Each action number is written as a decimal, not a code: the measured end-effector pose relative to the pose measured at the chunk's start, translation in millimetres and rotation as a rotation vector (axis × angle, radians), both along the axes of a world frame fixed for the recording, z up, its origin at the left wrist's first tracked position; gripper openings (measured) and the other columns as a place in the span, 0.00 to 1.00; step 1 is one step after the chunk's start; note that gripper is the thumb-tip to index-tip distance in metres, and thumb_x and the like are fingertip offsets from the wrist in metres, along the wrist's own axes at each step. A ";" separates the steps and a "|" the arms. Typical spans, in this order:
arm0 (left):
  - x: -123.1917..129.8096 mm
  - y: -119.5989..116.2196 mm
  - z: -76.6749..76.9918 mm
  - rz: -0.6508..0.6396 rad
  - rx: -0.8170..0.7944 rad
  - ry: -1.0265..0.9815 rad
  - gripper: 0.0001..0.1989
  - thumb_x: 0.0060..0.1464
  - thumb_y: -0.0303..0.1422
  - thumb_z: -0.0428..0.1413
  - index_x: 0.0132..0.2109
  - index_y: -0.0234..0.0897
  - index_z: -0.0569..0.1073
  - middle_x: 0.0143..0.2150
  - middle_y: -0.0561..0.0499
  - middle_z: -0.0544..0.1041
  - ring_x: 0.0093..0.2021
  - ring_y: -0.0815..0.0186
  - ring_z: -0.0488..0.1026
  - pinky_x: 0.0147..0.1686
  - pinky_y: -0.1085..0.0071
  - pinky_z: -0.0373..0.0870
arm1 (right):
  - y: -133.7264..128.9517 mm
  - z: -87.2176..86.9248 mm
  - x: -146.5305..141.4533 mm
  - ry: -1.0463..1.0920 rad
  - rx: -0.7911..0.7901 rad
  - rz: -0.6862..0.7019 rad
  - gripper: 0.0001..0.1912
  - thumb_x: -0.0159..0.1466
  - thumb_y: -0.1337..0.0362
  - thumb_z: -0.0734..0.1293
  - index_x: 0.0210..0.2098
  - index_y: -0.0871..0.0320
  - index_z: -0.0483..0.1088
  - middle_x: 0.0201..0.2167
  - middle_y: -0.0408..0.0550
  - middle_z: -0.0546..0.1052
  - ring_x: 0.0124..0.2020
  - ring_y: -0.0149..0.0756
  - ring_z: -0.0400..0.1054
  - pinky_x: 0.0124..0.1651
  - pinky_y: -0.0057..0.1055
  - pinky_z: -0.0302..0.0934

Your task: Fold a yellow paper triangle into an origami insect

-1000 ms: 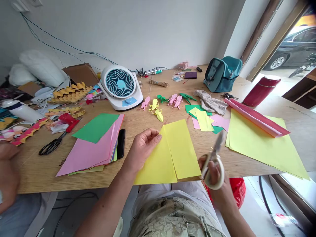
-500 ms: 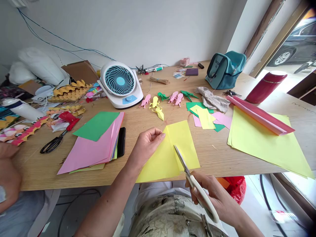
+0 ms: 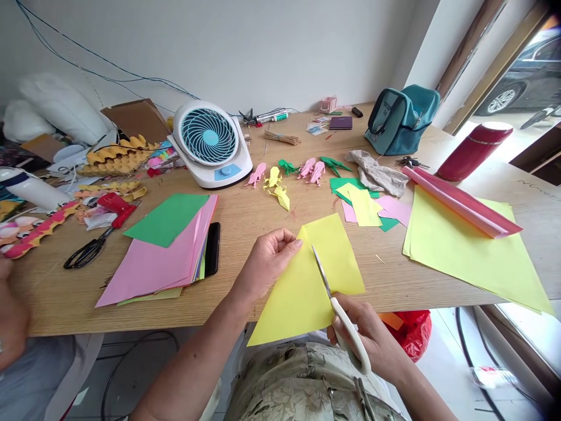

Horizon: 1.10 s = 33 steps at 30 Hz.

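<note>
My left hand [image 3: 277, 255] pinches the top edge of a yellow sheet of paper [image 3: 294, 298], near its crease. The sheet hangs partly over the table's front edge toward my lap. In my right hand [image 3: 366, 327] is a pair of scissors [image 3: 348, 324] with white handles, fingers wrapped round the grips. Its blades lie along the crease, with the paper cut below them and the right part spreading away. Beyond the sheet stand small folded paper figures, among them a yellow one [image 3: 280, 197] and a pink one [image 3: 318, 172].
Left of me lie stacked coloured papers [image 3: 153, 269], a black phone [image 3: 213, 248] and black-handled scissors [image 3: 90, 248]. A fan [image 3: 210, 140] stands behind. To the right are paper scraps [image 3: 363, 206], large yellow sheets [image 3: 468, 251] and a red flask [image 3: 475, 152]. Another person's arm [image 3: 13, 310] rests far left.
The scissors have moved further up the crease and their blades have closed more. The cut has lengthened, and the left part of the sheet hangs lower toward me.
</note>
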<state>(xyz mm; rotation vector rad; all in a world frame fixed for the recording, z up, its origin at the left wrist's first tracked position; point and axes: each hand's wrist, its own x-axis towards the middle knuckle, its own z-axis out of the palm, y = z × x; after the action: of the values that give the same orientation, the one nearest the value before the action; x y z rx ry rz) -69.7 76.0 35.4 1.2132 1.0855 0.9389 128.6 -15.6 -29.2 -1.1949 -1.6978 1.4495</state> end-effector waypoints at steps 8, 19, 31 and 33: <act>-3.4 3.3 5.7 -0.042 -0.165 -0.101 0.15 0.49 0.41 0.64 0.31 0.36 0.69 0.23 0.58 0.69 0.21 0.76 0.64 0.22 0.80 0.61 | 4.6 -0.3 3.5 0.173 -0.060 0.116 0.26 0.70 0.43 0.55 0.32 0.57 0.68 0.27 0.46 0.74 0.28 0.34 0.65 0.34 0.31 0.57; 2.3 6.5 8.3 -0.077 -0.099 -0.038 0.14 0.50 0.41 0.61 0.32 0.36 0.69 0.25 0.58 0.69 0.23 0.74 0.63 0.24 0.78 0.60 | 11.3 5.3 -1.7 0.105 0.017 -0.002 0.18 0.67 0.48 0.61 0.31 0.56 0.65 0.30 0.43 0.69 0.34 0.36 0.61 0.39 0.31 0.58; 2.5 6.8 8.2 -0.119 0.147 0.257 0.13 0.53 0.39 0.55 0.28 0.37 0.62 0.22 0.59 0.62 0.22 0.74 0.56 0.23 0.76 0.49 | 7.2 3.6 -8.3 0.027 0.055 -0.062 0.19 0.70 0.49 0.57 0.31 0.57 0.64 0.27 0.41 0.65 0.30 0.32 0.56 0.32 0.29 0.54; 3.7 5.7 8.9 -0.127 0.138 0.264 0.13 0.53 0.39 0.55 0.27 0.37 0.62 0.22 0.59 0.62 0.22 0.74 0.56 0.23 0.76 0.49 | 7.3 3.3 -8.2 0.026 0.069 -0.071 0.18 0.69 0.50 0.58 0.32 0.56 0.64 0.27 0.41 0.65 0.30 0.33 0.57 0.32 0.28 0.54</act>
<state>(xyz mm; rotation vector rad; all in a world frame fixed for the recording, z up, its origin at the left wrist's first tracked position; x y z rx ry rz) -66.0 81.6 44.3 1.5342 1.1483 0.7809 120.4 -8.3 -25.9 -1.1824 -1.6575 1.3481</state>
